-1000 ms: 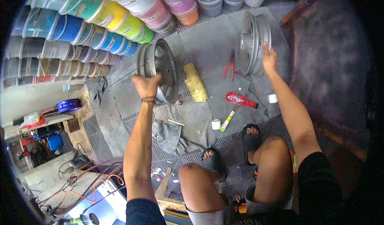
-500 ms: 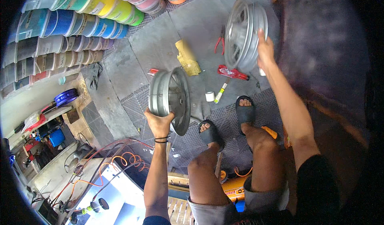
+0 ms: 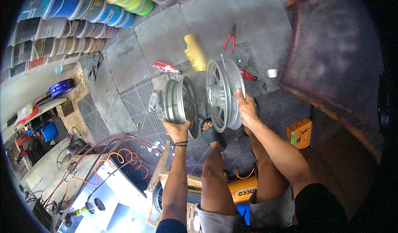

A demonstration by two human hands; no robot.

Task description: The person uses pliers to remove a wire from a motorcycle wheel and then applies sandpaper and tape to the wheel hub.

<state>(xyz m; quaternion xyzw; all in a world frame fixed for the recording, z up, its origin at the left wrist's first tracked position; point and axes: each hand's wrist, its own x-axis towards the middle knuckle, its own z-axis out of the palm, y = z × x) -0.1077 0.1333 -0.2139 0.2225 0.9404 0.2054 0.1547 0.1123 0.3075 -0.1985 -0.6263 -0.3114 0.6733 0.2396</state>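
My left hand point(image 3: 177, 129) grips the lower edge of a bare metal wheel rim point(image 3: 174, 100), thumb on one side and fingers round the other. A second, larger-looking spoked wheel rim point(image 3: 218, 95) is held on its right edge by my right hand point(image 3: 247, 108). Both rims are upright, side by side in front of my knees, with a small gap between them. A grey cloth point(image 3: 156, 103) lies left of the left rim. Beyond the rims is a torn yellow sheet point(image 3: 194, 54). Part of a red tool point(image 3: 247, 74) shows behind the right rim.
Red-handled pliers point(image 3: 230, 42), another red tool point(image 3: 166, 68) and a white roll point(image 3: 271, 73) lie on the floor mats. Colourful tubs point(image 3: 112, 15) line the far left. Orange coiled hose point(image 3: 128, 156) runs at lower left; an orange box point(image 3: 299, 132) stands at right.
My right hand has brought its rim left and nearer, beside the other one. The left hand's rim has shifted slightly right. The view has moved too, and more of the orange box shows.
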